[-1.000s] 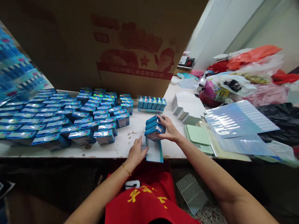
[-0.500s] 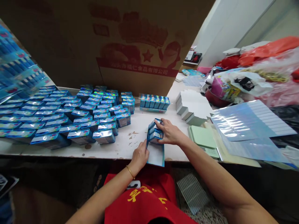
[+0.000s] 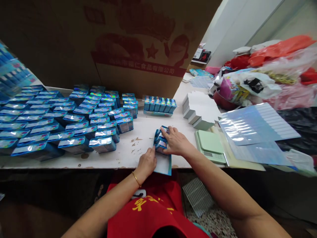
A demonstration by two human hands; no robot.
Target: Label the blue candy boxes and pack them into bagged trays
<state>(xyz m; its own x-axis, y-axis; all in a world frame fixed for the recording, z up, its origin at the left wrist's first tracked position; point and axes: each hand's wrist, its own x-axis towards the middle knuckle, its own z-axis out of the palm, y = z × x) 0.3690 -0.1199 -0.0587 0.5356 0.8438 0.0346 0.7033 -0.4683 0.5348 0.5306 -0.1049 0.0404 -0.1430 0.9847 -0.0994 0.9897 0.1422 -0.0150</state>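
My right hand (image 3: 176, 142) curls over a few small blue boxes (image 3: 161, 144), which stand close together near the table's front edge. Its fingers press on their tops and side. My left hand (image 3: 148, 161) pinches the left edge of a cardboard sheet (image 3: 163, 166), whose pale inner face lies flat and juts past the table edge. Along the left of the boxes, a blue side of that sheet stands folded up. The left thumb and fingertips are partly hidden. Behind my hands sits a filled display pack (image 3: 159, 105) with a row of similar blue boxes.
Many blue boxes (image 3: 74, 125) stand in rows at the left. A big brown carton (image 3: 138, 79) walls off the back. To the right are stacked white card blanks (image 3: 203, 107), a pale green scale (image 3: 210, 143), shiny blue printed sheets (image 3: 257, 127) and piled plastic bags (image 3: 279, 56).
The view has shifted slightly, so the table things sit a little further left. My hands keep their hold on the boxes and the cardboard sheet, with only slight finger movement.
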